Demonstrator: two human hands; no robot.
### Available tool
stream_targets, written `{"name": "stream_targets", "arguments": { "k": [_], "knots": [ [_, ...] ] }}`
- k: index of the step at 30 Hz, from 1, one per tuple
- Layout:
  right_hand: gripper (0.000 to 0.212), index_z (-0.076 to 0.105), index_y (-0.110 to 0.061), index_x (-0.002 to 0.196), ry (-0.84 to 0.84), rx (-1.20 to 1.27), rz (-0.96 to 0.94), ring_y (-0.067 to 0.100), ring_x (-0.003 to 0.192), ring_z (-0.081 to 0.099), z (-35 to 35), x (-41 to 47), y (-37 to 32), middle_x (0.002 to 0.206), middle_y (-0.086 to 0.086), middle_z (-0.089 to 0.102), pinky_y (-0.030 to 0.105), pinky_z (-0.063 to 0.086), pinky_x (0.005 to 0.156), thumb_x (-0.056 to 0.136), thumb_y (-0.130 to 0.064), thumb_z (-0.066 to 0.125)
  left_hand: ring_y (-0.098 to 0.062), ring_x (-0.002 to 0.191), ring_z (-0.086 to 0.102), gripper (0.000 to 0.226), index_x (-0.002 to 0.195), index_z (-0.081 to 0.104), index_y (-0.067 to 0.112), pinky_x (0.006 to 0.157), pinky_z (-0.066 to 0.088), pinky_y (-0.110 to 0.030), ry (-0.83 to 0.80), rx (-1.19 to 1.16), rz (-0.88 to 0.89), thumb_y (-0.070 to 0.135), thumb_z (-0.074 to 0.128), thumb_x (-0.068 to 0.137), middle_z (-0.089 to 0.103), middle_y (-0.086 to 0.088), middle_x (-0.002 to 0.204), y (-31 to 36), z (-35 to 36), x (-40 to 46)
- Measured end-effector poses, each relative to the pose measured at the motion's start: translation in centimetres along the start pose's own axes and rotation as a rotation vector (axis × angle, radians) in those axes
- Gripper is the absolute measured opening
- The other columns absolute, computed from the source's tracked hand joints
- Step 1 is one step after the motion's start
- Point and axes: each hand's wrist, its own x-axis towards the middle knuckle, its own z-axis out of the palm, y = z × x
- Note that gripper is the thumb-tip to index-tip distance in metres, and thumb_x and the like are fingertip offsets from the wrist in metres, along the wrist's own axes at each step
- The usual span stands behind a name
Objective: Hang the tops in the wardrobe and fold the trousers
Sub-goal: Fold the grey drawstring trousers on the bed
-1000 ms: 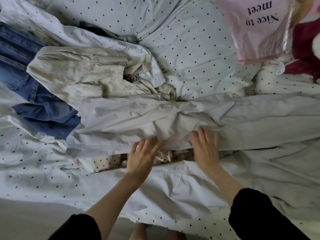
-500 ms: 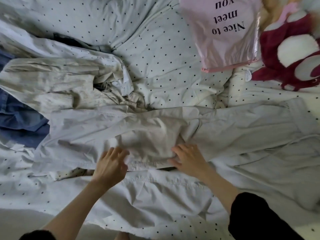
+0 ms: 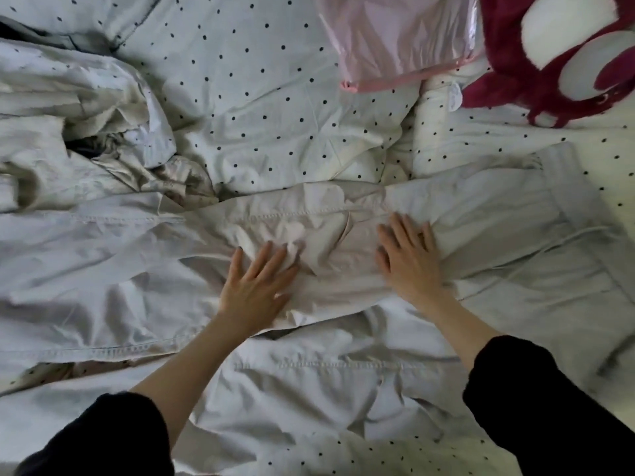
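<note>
Trousers (image 3: 446, 242), pale grey-white, lie stretched sideways across the bed, waistband toward the right, legs running off to the left. Fabric is creased and bunched in the middle. A stitched seam runs along the upper edge.

Head view: left hand (image 3: 256, 286) lies flat on the trousers near the middle, palm down, fingers spread and straight, fingertips at a rumpled ridge of cloth. Right hand (image 3: 410, 261) also flat on the trousers, just right of the bunched part, fingers spread apart and straight, pressing the cloth. Neither hand pinches anything. Hands are apart, with a wrinkled fold between them. Both forearms bare, black sleeves (image 3: 549, 407) pushed up at the bottom edge.

Dotted bedsheet (image 3: 261, 97), white with small dark dots, covers the bed under and beyond the trousers. At the upper left sits a crumpled cream top (image 3: 51, 139), its lower edge touching the trouser leg. A pink plastic bag (image 3: 398, 39) lies at the top, on the sheet, well apart from the hands. Just right of it is a dark red plush toy (image 3: 508, 63) with white patches, in the top right corner. More pale cloth lies crumpled near the front, between the arms; whether it belongs to the trousers is unclear.
</note>
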Motion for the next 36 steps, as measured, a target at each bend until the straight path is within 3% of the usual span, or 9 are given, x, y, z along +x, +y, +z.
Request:
{"name": "stream_targets", "arguments": {
  "k": [6,9,14,18,21,24,28,34,36],
  "knots": [
    [0.041,0.061,-0.006,0.122,0.095,0.174,-0.001,0.037,0.127,0.047,0.6,-6.1,-0.4,0.135,0.02,0.052,0.063,0.036,0.1,0.086,-0.023,0.063,-0.022,0.145,-0.013,0.063,0.149,-0.007,0.032,0.112,-0.002,-0.057,-0.16,0.008,-0.089,0.037,0.031,0.099,-0.013,0.002,0.158,1.1,-0.2,0.5],
    [0.046,0.059,-0.007,0.125,0.028,0.2,0.029,0.037,0.127,0.047,0.7,-10.6,-0.6,0.138,0.02,0.049,0.063,0.038,0.098,0.084,-0.027,0.067,-0.023,0.146,-0.004,0.058,0.15,0.012,0.026,0.115,0.006,-0.054,-0.071,-0.18,-0.146,0.026,0.039,0.098,-0.001,-0.005,0.158,4.4,-1.1,-2.8],
    [0.05,0.044,-0.015,0.14,-0.103,0.187,0.097,0.029,0.141,0.028,1.4,-17.8,0.2,0.151,0.012,0.031,0.059,0.022,0.111,0.096,-0.039,0.041,-0.041,0.13,0.039,0.062,0.129,0.056,0.01,0.1,0.036,-0.062,0.066,-0.264,0.083,0.008,0.078,0.071,0.041,-0.022,0.142,11.4,-0.1,-9.7],
    [0.056,0.044,-0.01,0.139,-0.119,0.173,0.196,0.028,0.14,0.029,1.5,-24.3,1.8,0.148,0.012,0.038,0.056,0.02,0.112,0.097,-0.04,0.024,-0.036,0.137,0.029,0.064,0.136,0.048,0.015,0.106,0.029,-0.056,-0.097,-0.297,0.12,0.013,0.074,0.077,0.032,-0.016,0.148,16.0,0.7,-13.3],
    [0.047,0.04,-0.01,0.142,-0.097,0.136,0.233,0.028,0.14,0.031,1.5,-27.1,4.3,0.147,0.012,0.039,0.055,0.022,0.112,0.096,-0.019,0.044,-0.033,0.132,0.04,0.071,0.135,0.049,0.012,0.102,0.038,-0.055,-0.059,-0.284,0.121,0.017,0.079,0.071,0.041,-0.016,0.144,18.3,0.7,-13.8],
    [0.06,0.027,-0.014,0.148,-0.136,0.06,0.246,0.023,0.145,0.016,1.9,-29.5,7.5,0.155,0.007,0.023,0.05,0.008,0.115,0.091,-0.008,0.047,-0.033,0.142,0.017,0.072,0.146,0.029,0.017,0.112,0.021,-0.053,-0.045,-0.26,0.134,0.011,0.064,0.083,0.017,-0.014,0.155,21.2,0.8,-13.8],
    [0.067,0.017,-0.018,0.15,-0.145,-0.009,0.262,0.022,0.147,0.001,1.8,-29.8,12.1,0.159,0.006,0.008,0.05,-0.001,0.115,0.09,-0.005,0.043,-0.036,0.13,0.043,0.072,0.129,0.056,0.012,0.101,0.04,-0.054,0.032,-0.285,0.172,0.0,0.078,0.061,0.046,-0.019,0.14,25.7,-0.5,-12.5],
    [0.07,0.033,-0.01,0.142,-0.097,-0.06,0.137,0.027,0.143,0.017,1.8,-26.7,19.4,0.153,0.012,0.024,0.054,0.01,0.113,0.078,-0.005,0.062,-0.027,0.142,0.02,0.063,0.144,0.032,0.02,0.114,0.022,-0.045,-0.001,-0.301,-0.023,0.039,0.057,0.09,0.029,-0.009,0.151,31.3,0.1,-7.3],
    [0.066,0.04,-0.008,0.138,-0.064,-0.043,0.081,0.027,0.141,0.024,1.9,-26.0,21.5,0.15,0.012,0.03,0.052,0.013,0.113,0.077,-0.003,0.063,-0.03,0.136,0.033,0.067,0.138,0.044,0.017,0.108,0.031,-0.049,-0.034,-0.252,-0.072,0.038,0.07,0.08,0.043,-0.012,0.142,32.1,-0.1,-6.6]
  ]
}}
